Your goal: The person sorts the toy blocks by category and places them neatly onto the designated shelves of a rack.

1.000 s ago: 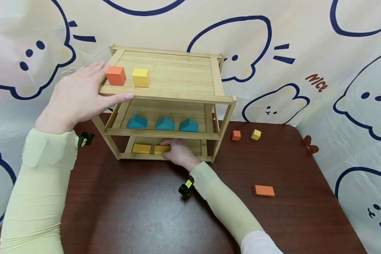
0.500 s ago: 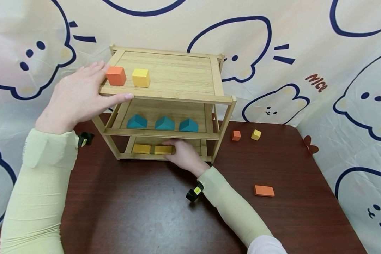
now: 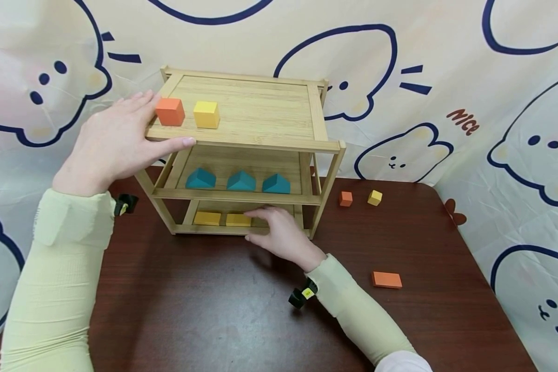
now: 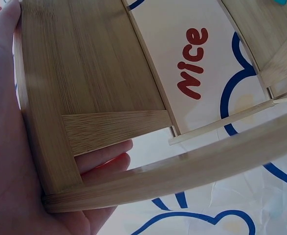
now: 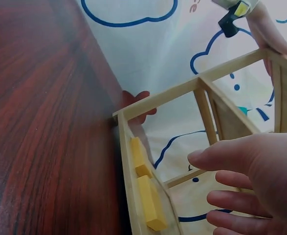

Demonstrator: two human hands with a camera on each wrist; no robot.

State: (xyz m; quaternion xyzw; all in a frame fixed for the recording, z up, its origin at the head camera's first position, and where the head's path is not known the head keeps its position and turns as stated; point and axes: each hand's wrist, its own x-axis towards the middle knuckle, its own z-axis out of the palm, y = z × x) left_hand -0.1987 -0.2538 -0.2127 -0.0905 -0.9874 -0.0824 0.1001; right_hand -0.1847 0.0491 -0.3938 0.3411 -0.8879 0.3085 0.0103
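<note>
A three-tier wooden shelf (image 3: pixel 260 145) stands on the table. My left hand (image 3: pixel 113 139) rests over its top left front corner, thumb along the front edge and fingers lying nearly straight beside an orange cube (image 3: pixel 170 112). A yellow cube (image 3: pixel 206 114) sits to the right. Three blue triangular blocks (image 3: pixel 241 181) line the middle tier. On the bottom tier lie two flat yellow blocks (image 3: pixel 207 218), also seen in the right wrist view. My right hand (image 3: pixel 285 238) is at the front of that tier, fingers spread and holding nothing, just right of the nearer yellow block (image 3: pixel 238 220).
On the table right of the shelf are a small orange cube (image 3: pixel 346 199), a small yellow cube (image 3: pixel 374 197) and a flat orange block (image 3: pixel 387 279). A printed cloth (image 3: pixel 242 41) hangs close behind the shelf and along the right side.
My right hand has let go of the right-hand flat yellow block and drawn back to the right and toward me. The left hand has stayed on the shelf corner.
</note>
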